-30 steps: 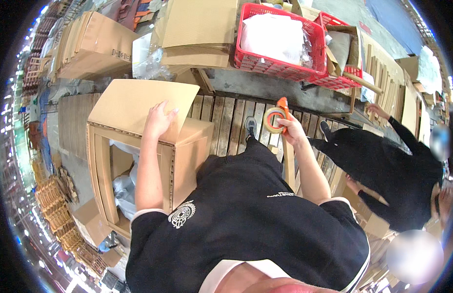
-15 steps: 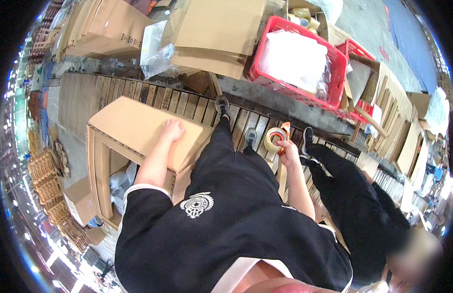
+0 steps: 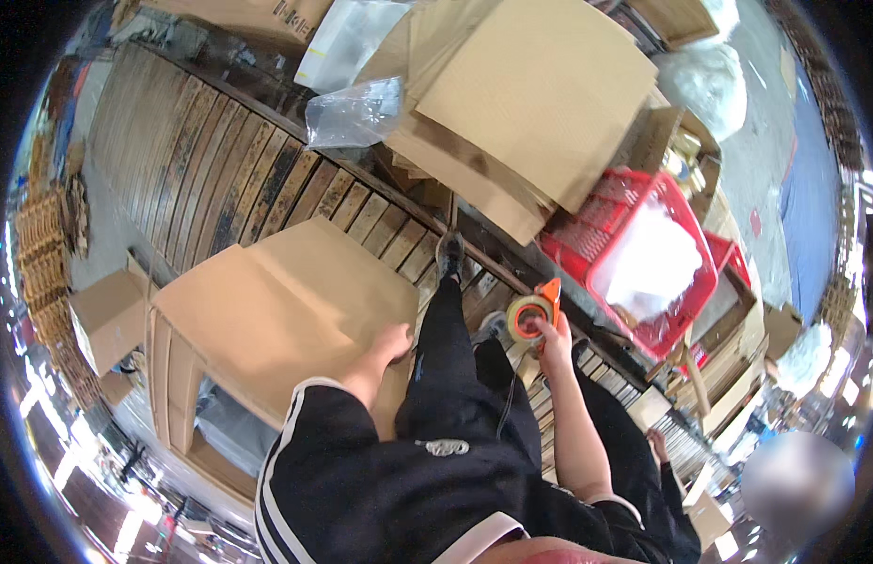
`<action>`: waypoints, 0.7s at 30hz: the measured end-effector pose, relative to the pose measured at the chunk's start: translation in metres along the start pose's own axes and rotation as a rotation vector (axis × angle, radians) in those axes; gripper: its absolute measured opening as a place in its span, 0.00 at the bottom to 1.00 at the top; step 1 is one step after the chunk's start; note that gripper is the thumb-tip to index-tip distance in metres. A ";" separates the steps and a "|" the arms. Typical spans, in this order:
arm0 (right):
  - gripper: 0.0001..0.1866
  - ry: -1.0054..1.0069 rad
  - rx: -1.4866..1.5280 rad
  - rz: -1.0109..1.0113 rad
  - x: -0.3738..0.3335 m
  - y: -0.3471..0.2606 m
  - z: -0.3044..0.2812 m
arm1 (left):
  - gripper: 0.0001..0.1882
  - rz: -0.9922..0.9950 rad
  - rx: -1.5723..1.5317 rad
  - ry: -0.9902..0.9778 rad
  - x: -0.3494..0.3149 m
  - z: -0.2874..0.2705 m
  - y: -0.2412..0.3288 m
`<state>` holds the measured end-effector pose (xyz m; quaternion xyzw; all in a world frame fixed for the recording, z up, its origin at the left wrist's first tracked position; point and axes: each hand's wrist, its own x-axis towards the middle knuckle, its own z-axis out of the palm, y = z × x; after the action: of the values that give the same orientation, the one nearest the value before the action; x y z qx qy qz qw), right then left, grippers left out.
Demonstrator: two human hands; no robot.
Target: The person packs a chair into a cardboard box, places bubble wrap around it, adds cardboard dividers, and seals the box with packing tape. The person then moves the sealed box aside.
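A large brown cardboard box point(image 3: 295, 282) stands at my left with its broad top panels folded down. A seam line runs across the top, and grey plastic point(image 3: 231, 423) shows through the open side nearer me. My left hand point(image 3: 395, 342) is at the right edge of the box top, its fingers curled and partly hidden against the cardboard. In my right hand point(image 3: 553, 346) is an orange tape dispenser point(image 3: 552, 293) carrying a roll of tape point(image 3: 527, 318). It is held in the air, to the right of the box.
A slatted wooden conveyor point(image 3: 267, 179) runs behind the box. Beyond it lie stacked flat cardboard sheets point(image 3: 540, 94), a clear plastic bag point(image 3: 354, 113) and a red crate point(image 3: 587, 226) with white material. Another person point(image 3: 643, 461) is close at my right.
My left hand has moved from the middle of the box top to its right edge. The top now looks wider and flatter. My view has turned; the tape dispenser stays in my right hand.
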<state>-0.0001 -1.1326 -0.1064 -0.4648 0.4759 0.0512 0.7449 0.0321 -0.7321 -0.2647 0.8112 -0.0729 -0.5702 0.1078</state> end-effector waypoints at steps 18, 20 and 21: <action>0.30 0.025 -0.051 -0.098 0.549 -0.125 0.139 | 0.29 0.154 -1.677 0.412 0.370 -0.510 -0.183; 0.30 -0.042 -0.017 -0.053 0.546 -0.129 0.133 | 0.28 0.307 -1.456 0.131 0.386 -0.515 -0.165; 0.30 -0.084 -0.002 -0.056 0.546 -0.131 0.132 | 0.28 0.270 -1.359 0.046 0.398 -0.515 -0.153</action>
<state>0.4508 -1.3086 -0.4196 -0.4761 0.4307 0.0501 0.7651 0.6505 -0.6329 -0.4981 0.5593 0.2024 -0.4535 0.6637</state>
